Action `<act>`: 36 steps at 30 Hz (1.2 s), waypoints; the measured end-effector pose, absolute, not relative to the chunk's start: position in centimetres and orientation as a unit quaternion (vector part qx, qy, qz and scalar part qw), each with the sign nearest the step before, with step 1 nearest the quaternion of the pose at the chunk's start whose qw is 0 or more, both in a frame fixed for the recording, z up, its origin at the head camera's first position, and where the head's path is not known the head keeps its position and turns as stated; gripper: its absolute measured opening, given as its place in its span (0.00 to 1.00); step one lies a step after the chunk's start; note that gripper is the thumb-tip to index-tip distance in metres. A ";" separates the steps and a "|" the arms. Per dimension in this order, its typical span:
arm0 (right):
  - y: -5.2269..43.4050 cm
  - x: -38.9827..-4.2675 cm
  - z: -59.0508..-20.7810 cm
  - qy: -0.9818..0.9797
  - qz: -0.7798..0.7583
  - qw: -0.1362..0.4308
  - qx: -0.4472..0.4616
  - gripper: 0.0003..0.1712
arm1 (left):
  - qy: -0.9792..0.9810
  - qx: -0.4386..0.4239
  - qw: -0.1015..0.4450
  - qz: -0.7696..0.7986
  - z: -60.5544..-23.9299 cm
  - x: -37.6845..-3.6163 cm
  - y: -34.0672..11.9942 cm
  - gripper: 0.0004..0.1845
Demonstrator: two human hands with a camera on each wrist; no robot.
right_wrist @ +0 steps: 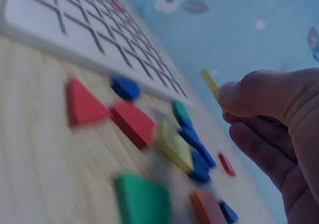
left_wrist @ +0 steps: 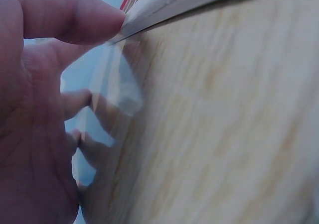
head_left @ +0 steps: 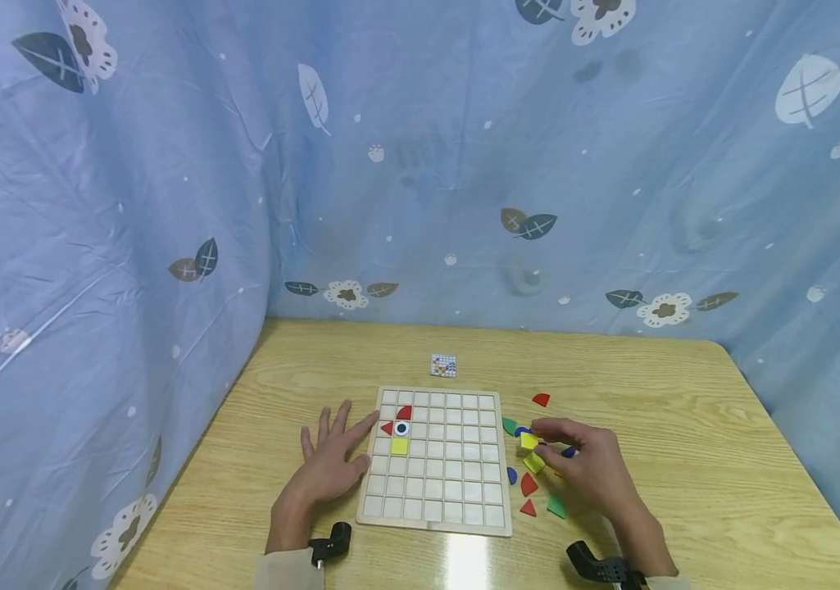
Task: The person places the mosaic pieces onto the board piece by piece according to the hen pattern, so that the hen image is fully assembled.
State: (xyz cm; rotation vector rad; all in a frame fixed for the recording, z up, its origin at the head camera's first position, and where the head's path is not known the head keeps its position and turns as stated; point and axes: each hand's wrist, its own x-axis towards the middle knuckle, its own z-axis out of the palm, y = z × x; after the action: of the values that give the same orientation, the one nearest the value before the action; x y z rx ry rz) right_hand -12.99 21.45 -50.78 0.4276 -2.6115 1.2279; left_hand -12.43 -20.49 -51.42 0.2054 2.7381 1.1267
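A square wooden grid board (head_left: 430, 526) lies on the table. On its upper left cells are a red quarter-round tile (head_left: 405, 412), a red triangle (head_left: 387, 428), a round eye tile (head_left: 401, 428) and a yellow square tile (head_left: 399, 447). My left hand (head_left: 331, 463) rests at the board's left edge, fingers spread, with the thumb touching the side in the left wrist view. Right of the board, my right hand (head_left: 588, 460) pinches a yellow tile (right_wrist: 209, 82) between thumb and fingers, raised above the loose pieces. Another yellow tile (right_wrist: 174, 147) lies beneath it.
Several loose tiles lie right of the board, among them a green one (head_left: 556, 506), a red triangle (head_left: 528, 508) and a blue one (head_left: 511, 475). One red quarter-round (head_left: 541, 399) lies farther back. A small pattern card (head_left: 443, 365) lies behind the board. Blue curtain (head_left: 420, 205) surrounds the table.
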 end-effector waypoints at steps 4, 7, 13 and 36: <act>19.8 -12.8 -50.8 -0.883 0.429 0.105 0.160 0.19 | 0.920 0.069 0.088 0.376 -51.4 -12.4 -20.5 0.37; 18.6 -12.8 -50.9 -0.875 0.442 0.099 0.170 0.19 | 0.920 0.070 0.090 0.375 -51.4 -12.4 -20.5 0.38; 16.1 -12.9 -51.2 -0.857 0.465 0.089 0.204 0.18 | 0.919 0.071 0.091 0.376 -51.4 -12.4 -20.5 0.37; 7.2 -13.9 -51.5 -0.829 0.479 0.015 0.288 0.16 | 0.924 0.066 0.086 0.366 -51.4 -12.5 -20.5 0.37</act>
State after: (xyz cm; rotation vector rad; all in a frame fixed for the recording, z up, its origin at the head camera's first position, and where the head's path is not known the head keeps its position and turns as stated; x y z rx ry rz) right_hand -13.92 7.16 -51.48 0.8955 -2.5811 1.4902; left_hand -12.50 -20.46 -51.38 0.1955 2.7554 1.0909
